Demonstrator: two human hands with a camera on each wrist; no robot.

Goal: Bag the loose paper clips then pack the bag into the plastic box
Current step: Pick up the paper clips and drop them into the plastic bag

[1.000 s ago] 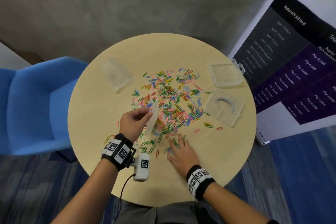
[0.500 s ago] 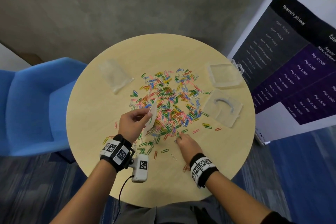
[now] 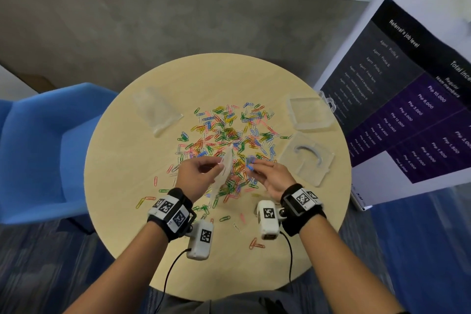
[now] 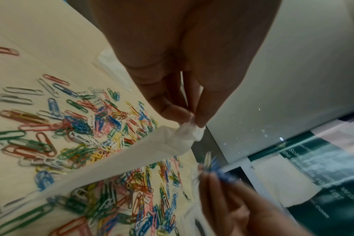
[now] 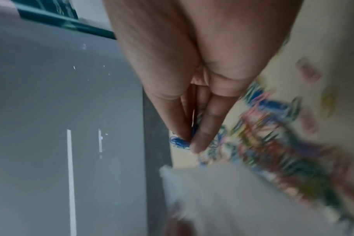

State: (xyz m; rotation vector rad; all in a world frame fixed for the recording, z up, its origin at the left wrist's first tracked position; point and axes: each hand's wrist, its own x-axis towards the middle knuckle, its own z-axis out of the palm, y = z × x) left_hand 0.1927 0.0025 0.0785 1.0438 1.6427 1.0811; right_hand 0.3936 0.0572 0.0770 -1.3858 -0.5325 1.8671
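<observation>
A heap of coloured paper clips (image 3: 229, 135) is spread over the middle of the round table (image 3: 127, 173). My left hand (image 3: 201, 173) pinches the top edge of a small clear bag (image 3: 225, 168) and holds it up above the heap; the wrist view shows the bag (image 4: 131, 156) pinched at one corner. My right hand (image 3: 265, 173) pinches a few blue paper clips (image 3: 251, 162) just right of the bag's mouth, raised off the table. In the right wrist view the blue clips (image 5: 180, 142) stick out between thumb and fingers. The clear plastic box (image 3: 309, 113) lies at the far right.
A clear lid or tray (image 3: 305, 158) lies right of the heap. Another clear bag (image 3: 156, 112) rests at the far left of the table. A blue chair (image 3: 46, 150) stands to the left, a printed banner (image 3: 413, 89) to the right. Stray clips lie near the front edge.
My right hand has lifted from the table's near side with blue clips pinched and moved up to the bag's mouth. The left hand keeps holding the bag in about the same place.
</observation>
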